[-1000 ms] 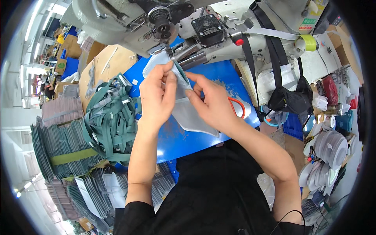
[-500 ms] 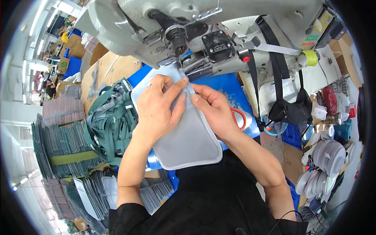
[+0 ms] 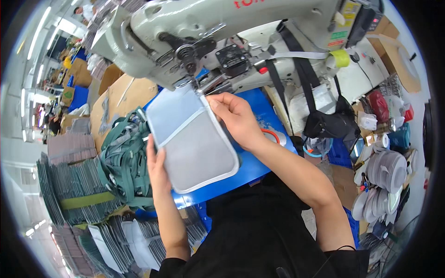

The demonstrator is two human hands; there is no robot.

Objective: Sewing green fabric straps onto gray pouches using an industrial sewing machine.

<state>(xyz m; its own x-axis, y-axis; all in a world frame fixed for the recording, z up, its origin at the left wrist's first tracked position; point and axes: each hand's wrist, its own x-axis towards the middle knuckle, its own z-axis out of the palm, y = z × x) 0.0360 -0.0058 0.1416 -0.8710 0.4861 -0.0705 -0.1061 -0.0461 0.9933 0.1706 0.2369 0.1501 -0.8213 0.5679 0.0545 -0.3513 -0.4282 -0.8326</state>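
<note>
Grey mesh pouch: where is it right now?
Head view, centre-left: the grey mesh pouch lies on the blue table under the sewing machine, between the left hand and right hand.

Flat grey mesh pouch [image 3: 194, 143], seemingly white-edged

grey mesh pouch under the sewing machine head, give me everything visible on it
The grey pouch is a flat rectangular piece with rounded corners, grey mesh-like fabric edged in pale binding, with a pale band crossing it about a third down from its upper end. It lies tilted on the blue table, its upper end tucked under the sewing machine near the needle. The right hand pinches its upper right edge; the left hand presses along its left edge. Green straps lie just left.
</note>
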